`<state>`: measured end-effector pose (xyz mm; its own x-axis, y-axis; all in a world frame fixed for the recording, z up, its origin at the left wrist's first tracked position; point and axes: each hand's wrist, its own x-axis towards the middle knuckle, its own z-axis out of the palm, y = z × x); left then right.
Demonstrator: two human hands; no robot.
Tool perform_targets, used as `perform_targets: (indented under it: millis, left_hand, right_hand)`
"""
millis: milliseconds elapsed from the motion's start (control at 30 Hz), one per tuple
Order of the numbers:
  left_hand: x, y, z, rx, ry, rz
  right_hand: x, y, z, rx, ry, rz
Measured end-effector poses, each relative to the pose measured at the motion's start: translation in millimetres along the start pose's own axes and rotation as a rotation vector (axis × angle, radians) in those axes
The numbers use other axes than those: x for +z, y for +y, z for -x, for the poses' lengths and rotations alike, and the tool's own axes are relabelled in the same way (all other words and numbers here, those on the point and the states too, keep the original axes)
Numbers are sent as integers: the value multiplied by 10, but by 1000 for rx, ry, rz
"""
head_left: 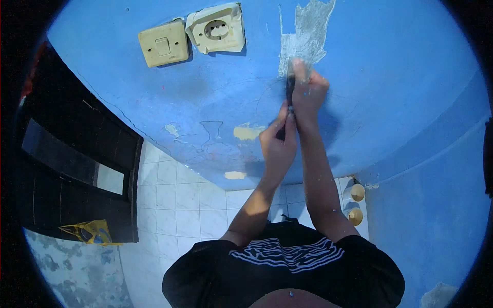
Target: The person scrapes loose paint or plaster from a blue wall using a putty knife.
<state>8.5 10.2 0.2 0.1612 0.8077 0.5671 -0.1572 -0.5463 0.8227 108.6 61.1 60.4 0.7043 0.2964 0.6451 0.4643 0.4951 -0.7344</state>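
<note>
A dark-handled scraper (290,92) points up the blue wall (205,97), its top end at the lower edge of a bare grey-white patch (310,31) with ragged borders. My right hand (310,97) is closed round the upper part of the tool, fingers near the patch and slightly blurred. Below it, my left hand (277,146) grips the lower handle, thumb and fingers pressed against it. The tip of the blade is smeared and partly covered by my right fingers, so its exact contact with the wall cannot be made out.
A light switch (163,45) and a wall socket (216,30) with torn edging sit at upper left. Smaller chipped spots (248,132) mark the wall. Two round containers (355,216) stand on the tiled floor (187,197). Dark furniture (77,128) with a yellow bag (95,232) is at left.
</note>
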Motion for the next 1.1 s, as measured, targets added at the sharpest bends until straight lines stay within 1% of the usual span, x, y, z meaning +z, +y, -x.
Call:
perform_targets:
  millis: [67,100,167,200,300,367,400,467,500,567,600,667,700,767,800,867,900,967,1000,1067,1100]
  left_hand:
    - [70,57,-125,-51,12,235]
    - [60,48,-108,-47,11,239]
    - [16,-1,-5,-44,11,73]
    - [13,-35,6,-37,9,77]
    - [7,-39,4,-36,18,58]
    - [1,103,-127,-67,-30,228]
    - [-1,96,-96,-70,-31,227]
    - [32,26,-60,54,10,116]
    - [35,-54,-29,62,12,118]
    - [22,-213,50,44,21,126]
    - [9,-162,-1,47,21,125]
    - [-32,44,-162,-36,-64,78]
    - [-10,135,-237,-34,-67,78]
    - [41,273,-350,-215,-73,355]
    - [63,241,-334,-201,-79,358]
    - [91,52,-190,-46,-17,142]
    - [68,-19,-95,-33,-19,147]
    - [42,-128,-12,-139,3,155]
    - [33,-141,-55,-132,1,157]
    - [-31,-161,-73,-136,48,117]
    - [-43,-165,-67,-140,44,109]
  right_hand:
    - [34,-123,-132,23,1,-32]
    - [19,-104,-121,18,3,-33]
    - [-51,-23,-25,-11,-43,74]
    - [-43,-13,1,-18,-39,73]
    - [-13,-18,30,49,-24,70]
    - [42,-130,-104,63,9,-31]
    - [24,-109,-89,67,10,-29]
    - [-19,-20,-75,-31,-3,108]
    - [-26,15,-26,-39,-3,104]
    - [-48,55,104,51,-43,42]
    - [-20,53,38,49,-42,39]
    - [43,14,-129,-44,41,16]
    - [35,-101,-180,-44,44,15]
    - [19,-358,-292,-36,-35,-111]
    - [18,-314,-288,-49,-28,-117]
    - [-13,-71,-182,33,-23,-60]
    - [-53,38,-101,20,-19,-65]
    - [-160,172,-7,4,-144,30]
    - [-268,147,-34,-3,-140,28]
    - [-639,119,-52,432,-573,-77]
    - [-870,241,-1,383,-656,-85]
